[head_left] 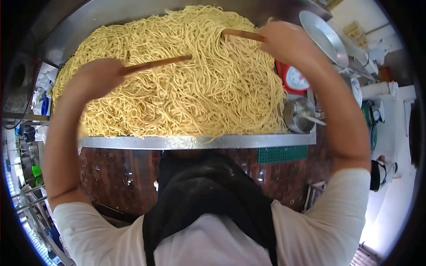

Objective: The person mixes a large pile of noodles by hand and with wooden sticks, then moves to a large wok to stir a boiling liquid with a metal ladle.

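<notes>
A broad heap of yellow noodles (177, 84) covers the metal worktop (186, 142) in front of me. My left hand (100, 77), over the left part of the heap, is closed around a wooden stick (157, 64) that points right across the noodles. At the upper right, my right hand (286, 42) grips a second wooden stick (243, 34). Its tip points left and meets the noodles, some strands lying around it. Both hands are slightly blurred, and the exact finger positions are partly hidden.
A metal pot (298, 116) with a ladle handle (313, 119) stands at the worktop's right end. Behind it sits a red scale (296, 79). A round metal tray (324, 37) is at the upper right. A green mat (282, 154) lies below the front edge.
</notes>
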Tool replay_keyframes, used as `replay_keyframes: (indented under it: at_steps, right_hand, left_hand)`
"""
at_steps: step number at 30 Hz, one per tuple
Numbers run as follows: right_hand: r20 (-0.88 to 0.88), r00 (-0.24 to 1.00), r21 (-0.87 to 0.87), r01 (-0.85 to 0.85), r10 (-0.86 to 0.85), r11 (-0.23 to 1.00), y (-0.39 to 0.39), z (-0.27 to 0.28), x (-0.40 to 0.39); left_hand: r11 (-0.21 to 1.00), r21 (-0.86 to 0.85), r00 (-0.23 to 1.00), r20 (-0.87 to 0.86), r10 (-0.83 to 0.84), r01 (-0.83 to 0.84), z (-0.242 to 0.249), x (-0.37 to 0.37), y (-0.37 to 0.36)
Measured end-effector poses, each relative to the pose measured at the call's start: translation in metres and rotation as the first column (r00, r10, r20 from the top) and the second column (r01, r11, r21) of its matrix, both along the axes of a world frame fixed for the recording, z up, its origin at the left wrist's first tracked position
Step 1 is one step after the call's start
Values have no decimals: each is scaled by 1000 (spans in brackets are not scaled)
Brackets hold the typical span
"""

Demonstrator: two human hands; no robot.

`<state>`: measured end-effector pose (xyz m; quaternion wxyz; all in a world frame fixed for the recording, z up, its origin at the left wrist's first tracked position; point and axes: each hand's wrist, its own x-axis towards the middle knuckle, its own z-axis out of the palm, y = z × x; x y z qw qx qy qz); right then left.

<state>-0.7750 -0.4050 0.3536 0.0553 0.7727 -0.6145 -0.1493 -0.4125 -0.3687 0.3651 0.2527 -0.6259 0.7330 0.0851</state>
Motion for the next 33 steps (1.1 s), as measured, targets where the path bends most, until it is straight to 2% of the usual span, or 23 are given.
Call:
replay_keyframes:
  at_steps: [1, 2, 4, 6, 7, 8, 9, 10, 11, 12, 15, 17, 19, 21, 24, 25, 26, 28, 29, 30, 31, 32, 33]
  right_hand:
    - [54, 977, -159, -198, 208, 967, 39, 19, -34]
    - [208, 977, -6, 53, -50, 999, 77, 61, -48]
    - [399, 871, 198, 225, -288, 954, 142, 124, -105]
    - [442, 624, 558, 371, -645, 742, 189, 159, -176]
    - [405, 533, 689, 356, -743, 631, 198, 155, -199]
    - [401, 691, 563, 333, -602, 757, 194, 124, -181]
    - [360, 823, 422, 277, -440, 863, 183, 83, -148]
    - [186, 918, 416, 250, -351, 874, 157, 64, -117]
    - [225, 971, 164, 38, -75, 986, 144, 48, -77]
    - [24, 999, 74, 22, -24, 997, 127, 42, -33]
    - [-39, 976, -109, -216, 213, 970, 97, 30, 24]
    - [-35, 984, -70, -179, 177, 981, 103, 36, 18]
    - [2, 997, 51, -79, 79, 996, 108, 30, -12]
    - [215, 972, 134, -127, 96, 983, 137, 61, -67]
    - [452, 748, 396, 321, -487, 860, 214, 106, -134]
    - [454, 630, 514, 393, -630, 763, 230, 114, -151]
    - [491, 568, 563, 371, -660, 739, 238, 100, -162]
    - [514, 491, 626, 346, -703, 699, 235, 16, -155]
    - [658, 448, 549, 264, -605, 793, 228, -46, -142]
    - [725, 473, 434, 251, -501, 865, 216, -107, -118]
    - [700, 426, 456, 351, -573, 818, 207, -142, -75]
    - [700, 482, 406, 337, -526, 849, 201, -175, -41]
    - [789, 578, 69, 253, -208, 965, 202, -208, -21]
  left_hand:
    - [997, -44, 991, -117, -68, 63, 11, 27, 11]
    - [999, 3, 982, -187, -37, 38, 19, 52, 20]
    - [977, 116, 940, -273, 206, -181, 36, 89, 52]
    - [871, 308, 832, -296, 470, -383, 48, 96, 82]
    - [847, 417, 798, -355, 487, -331, 32, 113, 89]
    - [934, 353, 961, -231, 154, -65, 12, 108, 85]
    - [980, 193, 988, -151, -22, 51, -15, 86, 86]
    - [988, 120, 990, -111, -84, 97, -39, 48, 79]
    - [986, 153, 998, -1, -68, 68, -50, 2, 67]
    - [975, 175, 988, 37, -148, 139, -50, -34, 51]
    - [960, 32, 961, 11, -278, 277, -66, -68, 37]
    - [989, 61, 990, -33, -136, 138, -58, -47, 36]
    - [985, 94, 985, -106, -135, 145, -26, 7, 51]
    - [982, 188, 979, -203, 1, 38, 4, 71, 70]
    - [813, 309, 765, -289, 575, -494, 35, 110, 121]
    - [776, 369, 713, -321, 623, -512, 30, 116, 132]
    - [735, 429, 655, -348, 671, -525, 16, 120, 138]
    - [917, 339, 884, -334, 326, -210, -70, 118, 129]
    - [988, 126, 870, -474, 135, -85, -116, 88, 126]
    - [968, 234, 816, -540, 207, -90, -144, 46, 112]
    - [982, 169, 757, -630, 173, -84, -204, 14, 105]
    - [997, -81, 619, -782, -72, 14, -256, -21, 102]
    - [989, 107, 754, -640, 145, -99, -240, -51, 108]
